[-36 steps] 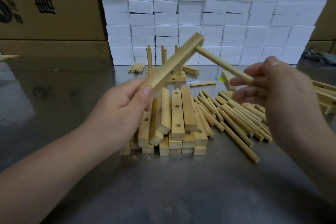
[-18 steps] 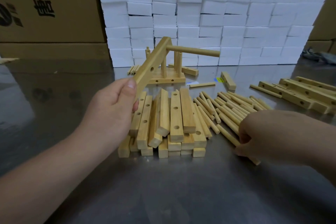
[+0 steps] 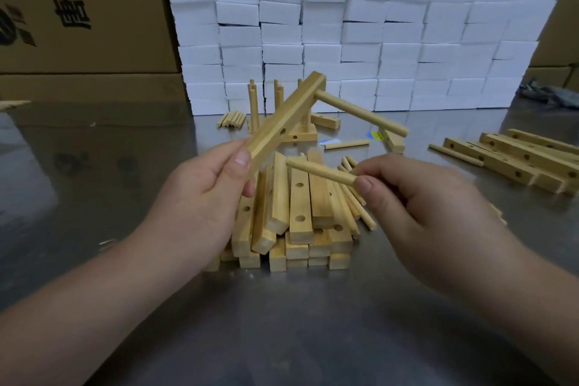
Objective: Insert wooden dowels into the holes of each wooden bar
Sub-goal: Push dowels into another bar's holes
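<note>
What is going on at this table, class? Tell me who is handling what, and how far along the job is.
A person is fitting dowels into drilled bars. The left hand grips a wooden bar tilted upward, with one dowel seated near its far end and a middle hole empty. The right hand pinches a second dowel, not yet inserted. A pile of bars and loose dowels lie beneath on the metal table.
</note>
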The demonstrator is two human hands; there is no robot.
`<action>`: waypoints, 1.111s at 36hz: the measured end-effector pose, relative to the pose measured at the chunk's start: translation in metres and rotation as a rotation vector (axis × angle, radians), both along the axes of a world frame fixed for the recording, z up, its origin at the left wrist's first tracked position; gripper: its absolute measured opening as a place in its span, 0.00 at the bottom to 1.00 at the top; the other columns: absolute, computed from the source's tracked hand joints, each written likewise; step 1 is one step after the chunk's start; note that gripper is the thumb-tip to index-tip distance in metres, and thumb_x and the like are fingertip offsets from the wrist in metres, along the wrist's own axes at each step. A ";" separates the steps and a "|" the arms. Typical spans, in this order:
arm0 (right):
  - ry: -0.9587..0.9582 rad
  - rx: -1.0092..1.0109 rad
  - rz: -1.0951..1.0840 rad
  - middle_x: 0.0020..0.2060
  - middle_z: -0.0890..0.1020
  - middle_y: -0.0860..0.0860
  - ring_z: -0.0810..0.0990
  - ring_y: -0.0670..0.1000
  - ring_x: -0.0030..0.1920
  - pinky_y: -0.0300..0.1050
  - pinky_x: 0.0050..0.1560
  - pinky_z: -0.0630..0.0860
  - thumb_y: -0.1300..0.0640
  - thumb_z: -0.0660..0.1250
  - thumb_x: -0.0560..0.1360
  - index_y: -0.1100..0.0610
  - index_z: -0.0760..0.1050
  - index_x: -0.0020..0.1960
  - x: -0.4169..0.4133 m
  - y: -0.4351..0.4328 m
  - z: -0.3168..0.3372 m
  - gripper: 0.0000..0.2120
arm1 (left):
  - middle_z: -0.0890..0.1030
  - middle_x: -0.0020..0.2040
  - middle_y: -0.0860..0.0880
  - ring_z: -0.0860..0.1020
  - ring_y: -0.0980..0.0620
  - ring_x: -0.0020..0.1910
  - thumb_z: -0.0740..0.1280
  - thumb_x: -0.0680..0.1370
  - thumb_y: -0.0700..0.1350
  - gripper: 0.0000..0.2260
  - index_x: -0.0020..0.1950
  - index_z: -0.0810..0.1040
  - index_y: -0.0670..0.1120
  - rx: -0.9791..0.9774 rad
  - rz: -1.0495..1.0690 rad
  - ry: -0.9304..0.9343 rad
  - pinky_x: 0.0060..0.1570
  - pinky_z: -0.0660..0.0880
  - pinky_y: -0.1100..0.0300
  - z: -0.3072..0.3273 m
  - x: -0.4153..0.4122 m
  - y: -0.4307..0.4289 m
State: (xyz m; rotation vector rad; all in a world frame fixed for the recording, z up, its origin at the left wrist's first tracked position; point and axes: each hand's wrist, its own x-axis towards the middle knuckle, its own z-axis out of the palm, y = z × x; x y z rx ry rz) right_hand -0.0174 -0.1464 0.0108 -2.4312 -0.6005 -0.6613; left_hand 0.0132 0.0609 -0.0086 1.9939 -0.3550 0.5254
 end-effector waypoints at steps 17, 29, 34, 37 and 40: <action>-0.057 0.025 -0.097 0.27 0.70 0.44 0.70 0.39 0.42 0.40 0.27 0.59 0.44 0.47 0.72 0.45 0.66 0.38 0.004 0.007 -0.009 0.11 | 0.75 0.32 0.57 0.69 0.63 0.26 0.54 0.75 0.56 0.14 0.55 0.74 0.70 -0.016 -0.132 -0.039 0.25 0.66 0.70 -0.001 -0.008 -0.007; -0.111 -0.005 -0.049 0.31 0.71 0.39 0.70 0.36 0.45 0.31 0.30 0.56 0.48 0.49 0.76 0.44 0.73 0.48 0.008 0.008 -0.010 0.13 | 0.76 0.32 0.58 0.72 0.62 0.30 0.55 0.74 0.57 0.14 0.53 0.71 0.76 -0.001 -0.153 -0.050 0.28 0.70 0.68 0.000 -0.008 -0.007; -0.136 0.023 -0.047 0.34 0.73 0.40 0.71 0.39 0.46 0.34 0.31 0.62 0.48 0.49 0.78 0.47 0.74 0.54 0.008 0.008 -0.011 0.16 | 0.75 0.33 0.57 0.73 0.61 0.32 0.55 0.74 0.56 0.15 0.51 0.71 0.77 -0.003 -0.189 -0.055 0.29 0.72 0.68 0.000 -0.009 -0.008; -0.167 0.020 -0.062 0.34 0.75 0.42 0.73 0.42 0.38 0.35 0.33 0.67 0.49 0.50 0.76 0.50 0.75 0.53 0.008 0.008 -0.009 0.17 | 0.74 0.31 0.56 0.70 0.61 0.28 0.55 0.74 0.56 0.14 0.50 0.73 0.76 -0.011 -0.200 -0.046 0.25 0.69 0.68 0.001 -0.010 -0.009; -0.195 0.000 -0.075 0.33 0.75 0.44 0.72 0.43 0.35 0.38 0.32 0.68 0.50 0.51 0.77 0.51 0.76 0.50 0.008 0.008 -0.009 0.15 | 0.73 0.30 0.55 0.69 0.60 0.27 0.55 0.74 0.55 0.14 0.52 0.75 0.71 -0.021 -0.210 -0.019 0.25 0.69 0.67 0.002 -0.011 -0.009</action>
